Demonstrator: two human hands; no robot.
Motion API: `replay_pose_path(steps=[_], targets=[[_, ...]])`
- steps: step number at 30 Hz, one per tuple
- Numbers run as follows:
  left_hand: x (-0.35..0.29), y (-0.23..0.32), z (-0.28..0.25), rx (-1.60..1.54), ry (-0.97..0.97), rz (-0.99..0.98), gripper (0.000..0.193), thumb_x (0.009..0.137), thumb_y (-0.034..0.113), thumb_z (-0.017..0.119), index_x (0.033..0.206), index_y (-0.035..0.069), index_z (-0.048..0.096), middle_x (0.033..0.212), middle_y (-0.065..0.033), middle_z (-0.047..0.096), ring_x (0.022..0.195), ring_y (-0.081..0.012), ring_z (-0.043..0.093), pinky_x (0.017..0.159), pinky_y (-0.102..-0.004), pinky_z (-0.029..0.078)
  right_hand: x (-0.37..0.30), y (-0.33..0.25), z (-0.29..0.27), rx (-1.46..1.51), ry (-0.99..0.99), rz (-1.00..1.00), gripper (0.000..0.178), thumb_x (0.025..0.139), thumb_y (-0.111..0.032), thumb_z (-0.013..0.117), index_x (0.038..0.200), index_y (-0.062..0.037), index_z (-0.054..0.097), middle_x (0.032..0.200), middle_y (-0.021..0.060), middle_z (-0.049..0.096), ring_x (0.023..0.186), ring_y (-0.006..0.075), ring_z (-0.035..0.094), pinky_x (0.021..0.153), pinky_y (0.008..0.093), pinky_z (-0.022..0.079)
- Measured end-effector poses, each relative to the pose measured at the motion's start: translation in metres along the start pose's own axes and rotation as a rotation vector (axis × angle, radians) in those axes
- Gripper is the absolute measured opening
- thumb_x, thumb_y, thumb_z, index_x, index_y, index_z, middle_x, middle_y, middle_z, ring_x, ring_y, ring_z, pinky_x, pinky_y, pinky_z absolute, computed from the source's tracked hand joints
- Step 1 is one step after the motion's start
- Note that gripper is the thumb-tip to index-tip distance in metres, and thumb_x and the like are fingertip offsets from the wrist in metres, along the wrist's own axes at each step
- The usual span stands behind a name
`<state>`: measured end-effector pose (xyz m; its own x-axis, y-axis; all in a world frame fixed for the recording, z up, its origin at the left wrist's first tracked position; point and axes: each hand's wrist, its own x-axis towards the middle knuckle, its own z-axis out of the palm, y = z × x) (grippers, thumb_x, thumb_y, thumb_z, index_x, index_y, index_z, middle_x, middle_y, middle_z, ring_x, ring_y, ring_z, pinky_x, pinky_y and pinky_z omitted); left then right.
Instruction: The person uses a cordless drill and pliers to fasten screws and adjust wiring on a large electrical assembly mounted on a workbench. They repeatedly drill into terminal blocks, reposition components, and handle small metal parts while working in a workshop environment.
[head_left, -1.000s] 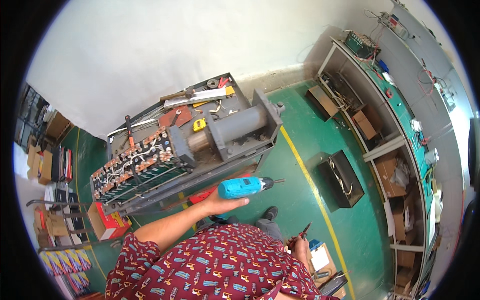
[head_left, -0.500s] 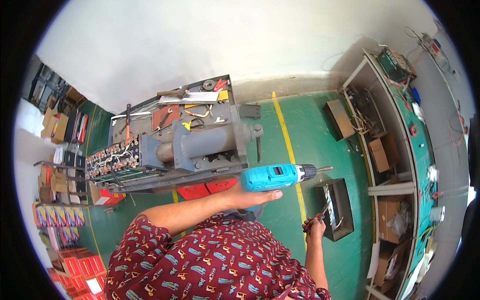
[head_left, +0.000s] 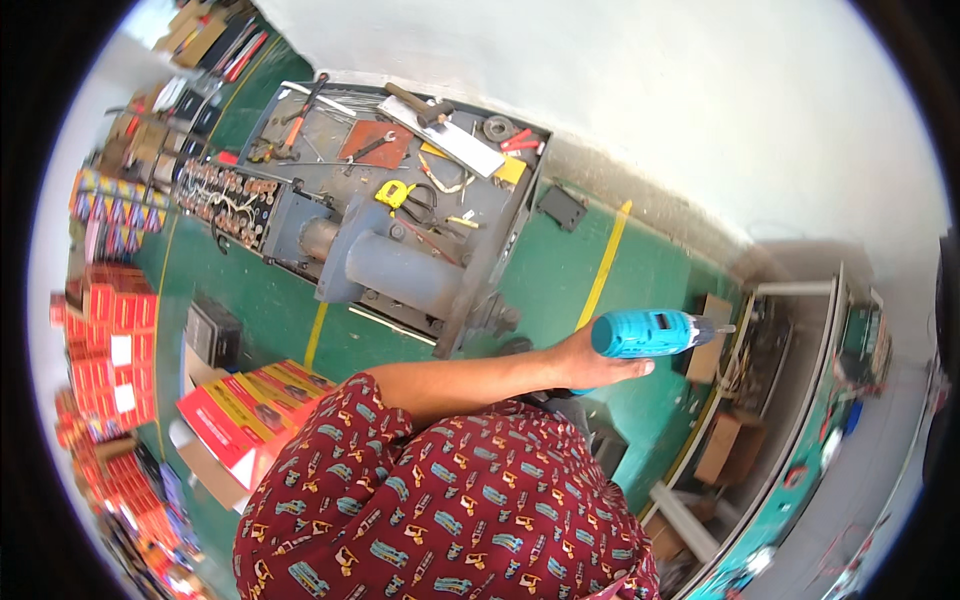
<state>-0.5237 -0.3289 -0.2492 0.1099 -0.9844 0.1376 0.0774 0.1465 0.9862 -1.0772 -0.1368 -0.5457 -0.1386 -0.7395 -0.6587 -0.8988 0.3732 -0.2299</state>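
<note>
My left hand (head_left: 592, 366) is shut around the grip of a blue cordless drill (head_left: 650, 333). The drill lies level, its chuck and bit pointing right toward a shelf rack. My left forearm reaches out from a dark red patterned sleeve over the green floor. To the upper left of the drill stands a grey workbench (head_left: 505, 195) bearing a large grey cylindrical machine (head_left: 400, 272). My right hand is out of sight.
Hand tools, a yellow tape measure (head_left: 395, 193) and metal plates lie on the bench. Red boxes (head_left: 250, 410) sit on the floor at lower left, with more stacked along the left (head_left: 110, 330). A black box (head_left: 212, 335), a yellow floor line (head_left: 605, 265) and a shelf rack (head_left: 800, 420) are nearby.
The view has swung, so the bench now sits at upper left. The drill has shifted right in the picture. My right hand, seen earlier holding a small red tool, has left the view.
</note>
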Motion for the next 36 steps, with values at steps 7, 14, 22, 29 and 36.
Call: replay_pose_path(steps=[7, 14, 22, 29, 36], targets=[[0.081, -0.007, -0.013, 0.260, 0.381, 0.138, 0.038, 0.093, 0.018, 0.076, 0.129, 0.006, 0.071, 0.125, -0.0105, 0.072, 0.112, -0.0219, 0.069, 0.100, -0.0350, 0.053, 0.154, -0.132, -0.179, -0.061, 0.006, -0.179, 0.027, 0.094, -0.024, 0.066, 0.089, 0.0013, 0.071, 0.071, 0.0121, 0.071, 0.063, 0.0310, 0.068, 0.061, 0.0453, 0.053], [0.113, -0.028, -0.009, 0.130, 0.996, -0.312, 0.036, 0.094, 0.022, 0.077, 0.122, 0.001, 0.070, 0.111, -0.0063, 0.072, 0.101, -0.0170, 0.067, 0.091, -0.0354, 0.054, 0.300, -0.388, -0.308, 0.334, -0.181, -0.404, 0.016, 0.102, -0.017, 0.054, 0.096, -0.0033, 0.059, 0.063, 0.0046, 0.054, 0.051, 0.0174, 0.055, 0.044, 0.0350, 0.042], [0.155, -0.060, -0.046, 0.192, 1.489, -0.347, 0.044, 0.094, 0.025, 0.077, 0.127, -0.001, 0.063, 0.110, -0.0084, 0.067, 0.101, -0.0195, 0.062, 0.090, -0.0367, 0.051, 0.380, -0.568, -0.324, 0.141, -0.354, -0.638, 0.011, 0.090, -0.003, 0.054, 0.099, -0.0004, 0.059, 0.078, 0.0092, 0.067, 0.059, 0.0184, 0.065, 0.050, 0.0319, 0.054], [0.209, -0.110, -0.098, 0.122, 1.724, -0.430, 0.057, 0.093, 0.026, 0.078, 0.138, -0.002, 0.055, 0.122, -0.0125, 0.065, 0.112, -0.0245, 0.062, 0.098, -0.0421, 0.049, 0.440, -0.543, -0.348, -0.326, -0.247, -0.679, 0.027, 0.091, -0.023, 0.065, 0.085, 0.0029, 0.064, 0.069, 0.0216, 0.066, 0.067, 0.0329, 0.071, 0.062, 0.0471, 0.053], [0.252, -0.144, -0.155, 0.196, 1.913, -0.451, 0.049, 0.090, 0.029, 0.082, 0.124, 0.000, 0.062, 0.110, -0.0100, 0.069, 0.100, -0.0233, 0.066, 0.089, -0.0409, 0.052, 0.624, -0.478, -0.366, -0.543, -0.284, -0.677, 0.047, 0.085, -0.042, 0.076, 0.094, 0.0037, 0.072, 0.082, 0.0303, 0.069, 0.084, 0.0465, 0.070, 0.073, 0.0541, 0.052]])
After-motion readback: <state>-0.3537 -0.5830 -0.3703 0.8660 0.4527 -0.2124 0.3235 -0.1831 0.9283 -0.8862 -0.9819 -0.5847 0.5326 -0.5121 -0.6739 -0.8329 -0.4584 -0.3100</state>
